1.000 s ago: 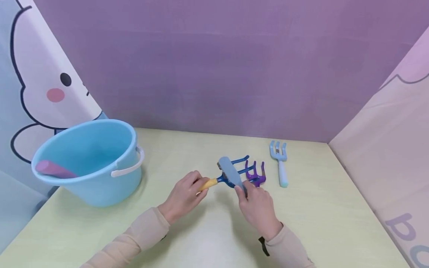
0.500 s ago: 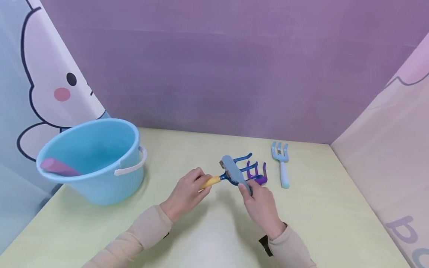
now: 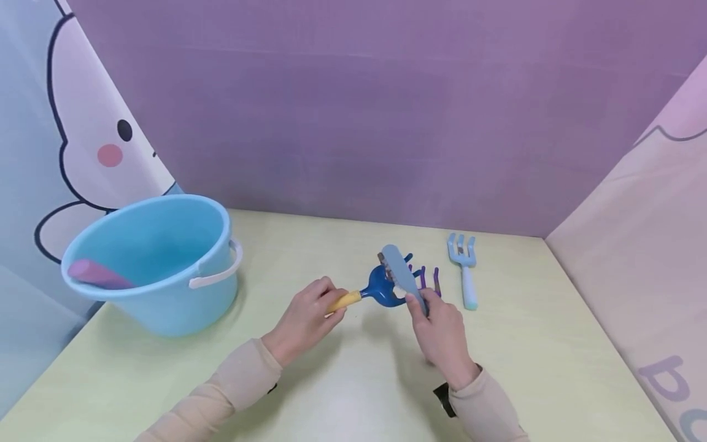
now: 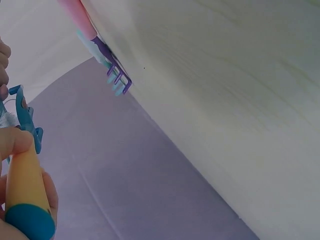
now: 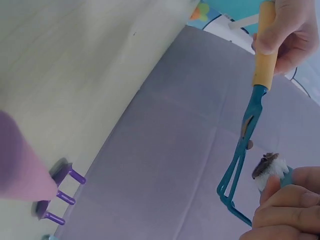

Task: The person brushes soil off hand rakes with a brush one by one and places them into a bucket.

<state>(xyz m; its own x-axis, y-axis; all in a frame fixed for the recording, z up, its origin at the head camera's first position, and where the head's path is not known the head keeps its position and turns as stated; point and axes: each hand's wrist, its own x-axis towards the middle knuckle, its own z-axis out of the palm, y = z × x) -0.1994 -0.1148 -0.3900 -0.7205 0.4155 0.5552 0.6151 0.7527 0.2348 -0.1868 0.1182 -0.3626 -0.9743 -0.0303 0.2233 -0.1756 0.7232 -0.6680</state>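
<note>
My left hand (image 3: 304,316) grips the yellow handle of a blue hand rake (image 3: 380,288), held above the table with its tines pointing right. My right hand (image 3: 439,331) holds a light blue brush (image 3: 402,270) by its handle, across the rake's head. In the right wrist view the brush's white bristles (image 5: 272,167) carry a dark brown clump, and a brown smudge (image 5: 246,126) marks the rake's head. Behind my right hand lies a purple rake (image 3: 437,282), mostly hidden in the head view; its pink handle (image 5: 22,160) shows in the right wrist view.
A light blue hand rake (image 3: 466,276) lies at the right on the pale table (image 3: 552,344). On the left stands a light blue bucket (image 3: 182,307) with a white handle; a pink rounded object (image 3: 99,274) leans inside it. A purple wall (image 3: 353,123) rises behind.
The brush and my right hand have shifted right along the rake's head. The rake has turned so that more of its blue head faces the head camera; my left hand stays nearly in place.
</note>
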